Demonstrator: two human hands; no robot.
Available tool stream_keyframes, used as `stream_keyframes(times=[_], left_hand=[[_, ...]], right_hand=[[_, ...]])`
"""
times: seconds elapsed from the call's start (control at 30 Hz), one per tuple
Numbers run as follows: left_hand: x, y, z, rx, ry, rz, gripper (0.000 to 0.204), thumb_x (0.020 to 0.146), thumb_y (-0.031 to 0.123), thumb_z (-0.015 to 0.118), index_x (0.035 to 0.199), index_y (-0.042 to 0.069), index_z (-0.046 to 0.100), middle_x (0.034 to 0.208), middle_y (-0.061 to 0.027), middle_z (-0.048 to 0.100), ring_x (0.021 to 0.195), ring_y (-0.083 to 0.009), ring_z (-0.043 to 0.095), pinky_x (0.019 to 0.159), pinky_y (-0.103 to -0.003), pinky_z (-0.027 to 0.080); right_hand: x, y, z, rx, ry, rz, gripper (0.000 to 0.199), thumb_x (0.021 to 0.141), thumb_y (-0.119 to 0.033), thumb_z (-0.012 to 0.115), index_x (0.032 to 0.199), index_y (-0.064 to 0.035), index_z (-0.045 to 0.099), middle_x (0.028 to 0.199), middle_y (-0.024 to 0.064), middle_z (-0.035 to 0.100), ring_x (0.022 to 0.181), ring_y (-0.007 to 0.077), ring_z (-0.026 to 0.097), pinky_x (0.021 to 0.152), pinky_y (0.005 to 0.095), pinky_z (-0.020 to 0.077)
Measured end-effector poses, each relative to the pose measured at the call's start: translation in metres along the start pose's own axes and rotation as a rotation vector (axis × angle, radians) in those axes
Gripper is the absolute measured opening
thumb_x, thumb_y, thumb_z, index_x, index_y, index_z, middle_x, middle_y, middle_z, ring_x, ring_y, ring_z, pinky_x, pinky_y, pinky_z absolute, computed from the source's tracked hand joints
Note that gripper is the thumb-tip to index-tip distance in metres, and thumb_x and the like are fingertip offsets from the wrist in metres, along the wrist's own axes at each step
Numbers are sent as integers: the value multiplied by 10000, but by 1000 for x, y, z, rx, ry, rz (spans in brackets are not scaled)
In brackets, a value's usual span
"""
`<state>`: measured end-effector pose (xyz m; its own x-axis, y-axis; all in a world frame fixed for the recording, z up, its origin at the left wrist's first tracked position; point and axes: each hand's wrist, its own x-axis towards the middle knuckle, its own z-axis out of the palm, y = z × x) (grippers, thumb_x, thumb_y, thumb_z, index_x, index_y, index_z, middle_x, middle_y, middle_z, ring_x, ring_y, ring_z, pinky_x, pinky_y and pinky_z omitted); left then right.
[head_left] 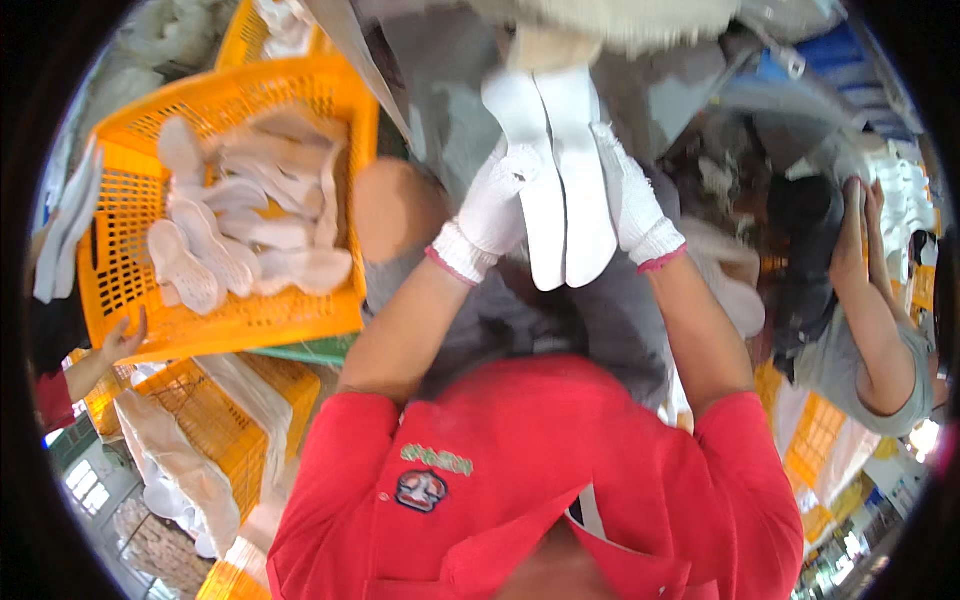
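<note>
Two long white shoe soles (575, 165) are held side by side, a thin dark gap running between them. My left hand (497, 200), in a white knitted glove with a pink cuff, grips the outer edge of the left sole. Gloved the same way, my right hand (630, 195) holds the right sole by its outer edge. The far ends of the soles reach up to a tan block-like part (553, 48) under a fuzzy cream-coloured rounded thing (640, 22); whether they touch it I cannot tell. My fingertips are partly hidden behind the soles.
At the left stands an orange plastic crate (225, 345) with several pale soles (205, 235) in it. A co-worker's hand (125, 338) is by its near corner. On the right, another person's arm (865, 270) shows beside more white soles (905, 200). Grey sheeting (440, 80) lies beyond my hands.
</note>
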<state>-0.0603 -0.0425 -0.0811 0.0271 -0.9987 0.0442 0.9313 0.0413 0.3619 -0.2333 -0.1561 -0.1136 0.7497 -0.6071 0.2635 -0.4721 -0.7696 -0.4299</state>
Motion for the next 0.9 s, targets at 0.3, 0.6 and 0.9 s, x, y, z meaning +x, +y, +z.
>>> stream_keyframes(times=[0.3, 0.6, 0.9], left_hand=[[-134, 34, 62, 626, 256, -156, 999, 859, 140, 830, 1666, 20, 254, 1568, -98, 501, 1336, -227, 594, 1114, -376, 491], [-255, 102, 53, -24, 340, 611, 1040, 779, 629, 796, 1541, 44, 397, 1085, -38, 597, 849, -172, 550, 763, -345, 505], [-311, 254, -14, 216, 124, 1193, 787, 916, 637, 678, 1463, 85, 553, 1301, -133, 688, 1204, -337, 671, 1000, -497, 592]], right_hand=[[-56, -134, -51, 899, 12, 538, 433, 1054, -306, 640, 1323, 32, 660, 1267, 193, 710, 1180, 303, 673, 996, 384, 522], [-16, -338, -141, 693, -274, -654, 806, 790, -246, 883, 1474, 34, 561, 1394, 272, 629, 1216, 462, 631, 1036, 474, 508], [-63, -276, -89, 498, -578, -110, 375, 926, -121, 756, 1270, 22, 707, 1048, 183, 739, 911, 324, 699, 864, 381, 557]])
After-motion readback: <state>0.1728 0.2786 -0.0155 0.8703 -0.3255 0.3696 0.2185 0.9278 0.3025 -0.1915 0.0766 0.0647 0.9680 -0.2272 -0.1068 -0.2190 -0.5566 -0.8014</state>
